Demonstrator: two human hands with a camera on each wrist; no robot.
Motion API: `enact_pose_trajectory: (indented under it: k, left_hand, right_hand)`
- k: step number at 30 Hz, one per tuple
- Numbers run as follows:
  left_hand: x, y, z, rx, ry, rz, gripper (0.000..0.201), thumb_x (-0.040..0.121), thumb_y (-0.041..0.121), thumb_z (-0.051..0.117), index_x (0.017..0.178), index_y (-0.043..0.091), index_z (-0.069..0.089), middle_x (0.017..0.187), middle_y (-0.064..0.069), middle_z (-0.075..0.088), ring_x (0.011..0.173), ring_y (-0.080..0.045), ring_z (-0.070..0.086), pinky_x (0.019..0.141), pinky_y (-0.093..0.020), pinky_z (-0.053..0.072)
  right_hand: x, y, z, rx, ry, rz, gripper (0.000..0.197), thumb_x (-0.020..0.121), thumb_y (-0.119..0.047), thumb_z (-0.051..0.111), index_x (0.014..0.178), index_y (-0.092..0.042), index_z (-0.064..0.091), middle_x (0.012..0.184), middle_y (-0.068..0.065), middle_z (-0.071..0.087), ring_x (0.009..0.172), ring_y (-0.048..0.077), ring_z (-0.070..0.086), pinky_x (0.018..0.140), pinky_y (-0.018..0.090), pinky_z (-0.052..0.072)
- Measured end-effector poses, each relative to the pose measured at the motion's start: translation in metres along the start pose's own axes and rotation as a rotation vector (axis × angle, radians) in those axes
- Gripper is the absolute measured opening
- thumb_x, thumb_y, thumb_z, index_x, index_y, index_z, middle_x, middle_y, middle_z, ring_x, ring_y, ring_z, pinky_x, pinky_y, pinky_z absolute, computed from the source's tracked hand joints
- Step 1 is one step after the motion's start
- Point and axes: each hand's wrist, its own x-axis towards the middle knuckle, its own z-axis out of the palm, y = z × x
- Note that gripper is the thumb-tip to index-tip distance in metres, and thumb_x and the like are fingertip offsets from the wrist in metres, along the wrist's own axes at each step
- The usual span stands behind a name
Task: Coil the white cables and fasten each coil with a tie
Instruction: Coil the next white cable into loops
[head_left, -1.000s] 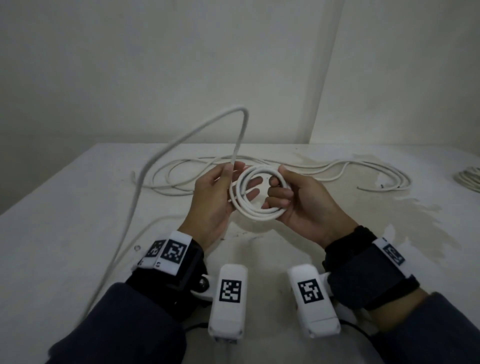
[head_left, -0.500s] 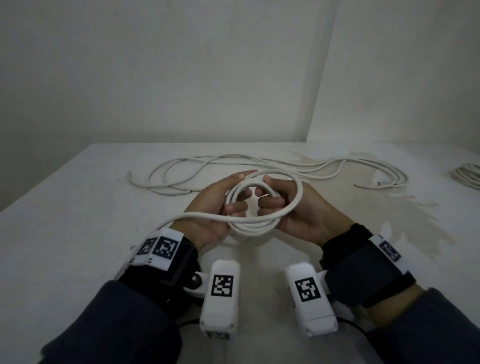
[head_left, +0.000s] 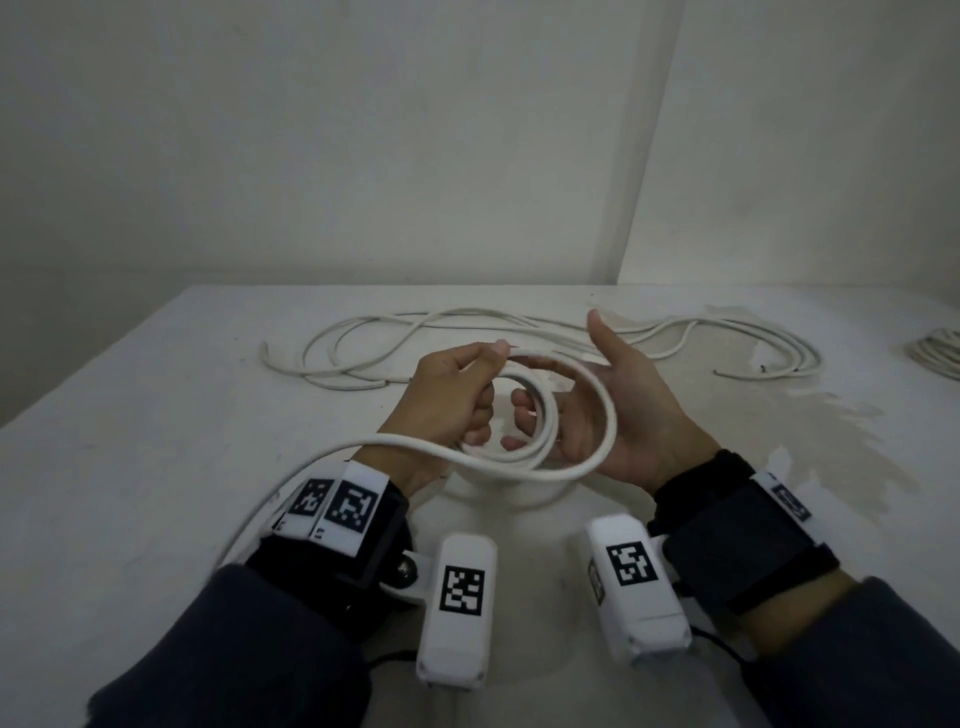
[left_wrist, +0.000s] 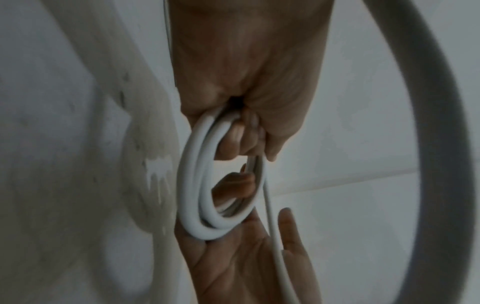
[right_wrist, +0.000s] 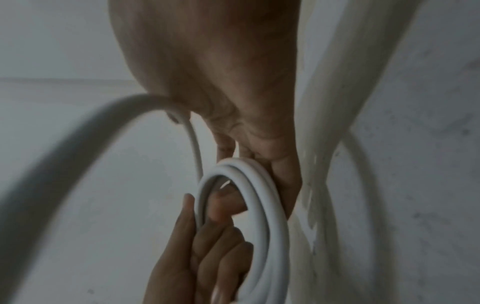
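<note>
The coil (head_left: 524, 415) of white cable is held above the table (head_left: 130, 415) between both hands; since half a second ago its newest loop (head_left: 597, 410) has swung wider, down past the right palm, and the right hand (head_left: 623, 410) has opened, thumb now raised and lower fingers hooked through the coil; the left hand (head_left: 447, 400) still pinches the coil's near-left side, fingers curled; the free run trails off left over the wrist; loose cable (head_left: 415, 338) lies behind on the stained white table, another bundle (head_left: 935, 353) far right; plain pale walls; wrist markers carry square codes, no readable writing.
</note>
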Motion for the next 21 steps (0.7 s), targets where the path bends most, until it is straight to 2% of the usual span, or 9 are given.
enact_pose_trajectory:
  k: [2,4,5,9,11,13,16,18,21]
  left_hand:
    - [0.000,-0.001,-0.002,0.043,-0.003,0.024,0.028,0.099,0.025,0.050,0.101,0.003,0.066,0.046,0.007,0.027,0.037,-0.007,0.022,0.037,-0.016,0.023]
    - [0.000,-0.001,-0.003,0.047,-0.009,0.042,0.025,0.098,0.025,0.051,0.088,0.009,0.066,0.046,0.008,0.027,0.036,-0.007,0.022,0.036,-0.016,0.023]
    - [0.000,0.000,-0.002,0.030,-0.009,0.049,0.026,0.098,0.025,0.051,0.081,0.011,0.065,0.046,0.008,0.027,0.036,-0.006,0.022,0.036,-0.015,0.023]
    - [0.001,0.003,0.002,-0.099,0.038,0.080,0.036,0.097,0.023,0.053,0.063,0.017,0.060,0.044,0.008,0.025,0.034,-0.005,0.020,0.034,-0.015,0.021]
    - [0.001,0.003,0.006,-0.149,0.069,0.098,0.042,0.096,0.024,0.054,0.054,0.019,0.058,0.044,0.007,0.024,0.035,-0.006,0.020,0.035,-0.015,0.021]
    - [0.000,0.003,0.009,-0.240,0.114,0.090,0.046,0.097,0.024,0.053,0.052,0.017,0.049,0.043,0.007,0.023,0.034,-0.005,0.019,0.035,-0.015,0.019]
    - [0.001,0.004,0.009,-0.436,0.164,0.050,0.041,0.097,0.025,0.051,0.061,0.017,0.036,0.042,0.008,0.022,0.032,-0.004,0.019,0.033,-0.014,0.019]
    - [0.001,0.003,0.010,-0.506,0.185,0.042,0.039,0.097,0.026,0.051,0.063,0.016,0.036,0.041,0.008,0.022,0.031,-0.003,0.019,0.031,-0.014,0.019]
    - [0.000,0.003,0.012,-0.512,0.191,0.065,0.037,0.097,0.027,0.050,0.064,0.014,0.041,0.041,0.007,0.023,0.031,-0.003,0.019,0.031,-0.013,0.020]
  right_hand:
    - [-0.002,0.001,0.003,-0.220,0.046,-0.089,0.043,0.086,-0.044,0.059,0.113,-0.012,0.068,0.100,0.019,0.068,0.087,0.034,0.069,0.085,0.049,0.053]
    - [-0.001,0.006,0.008,-0.448,0.140,-0.254,0.024,0.093,-0.022,0.059,0.113,-0.014,0.069,0.106,0.019,0.070,0.090,0.035,0.071,0.081,0.047,0.058]
    - [0.000,0.007,0.010,-0.499,0.172,-0.322,0.022,0.095,-0.017,0.058,0.113,-0.014,0.069,0.104,0.019,0.071,0.089,0.035,0.072,0.078,0.044,0.059]
    - [-0.002,0.005,0.012,-0.472,0.184,-0.441,0.023,0.092,-0.012,0.060,0.112,-0.007,0.070,0.098,0.019,0.073,0.084,0.034,0.072,0.075,0.038,0.060]
    - [-0.001,0.003,0.012,-0.446,0.168,-0.473,0.021,0.093,-0.010,0.059,0.109,-0.005,0.070,0.096,0.017,0.073,0.078,0.028,0.072,0.071,0.032,0.060]
    - [0.000,0.003,0.013,-0.407,0.121,-0.475,0.020,0.095,-0.011,0.054,0.108,-0.009,0.070,0.089,0.012,0.074,0.066,0.019,0.067,0.064,0.024,0.056]
    - [0.003,0.004,0.014,-0.322,0.036,-0.417,0.024,0.100,-0.017,0.045,0.110,-0.016,0.067,0.076,0.007,0.066,0.058,0.012,0.058,0.059,0.020,0.052]
    - [0.005,0.004,0.014,-0.232,-0.026,-0.376,0.026,0.100,-0.018,0.043,0.113,-0.015,0.065,0.074,0.007,0.061,0.059,0.013,0.057,0.059,0.021,0.052]
    - [0.004,0.003,0.011,-0.071,-0.151,-0.285,0.031,0.095,-0.022,0.044,0.118,-0.015,0.064,0.079,0.008,0.063,0.064,0.015,0.060,0.064,0.026,0.054]
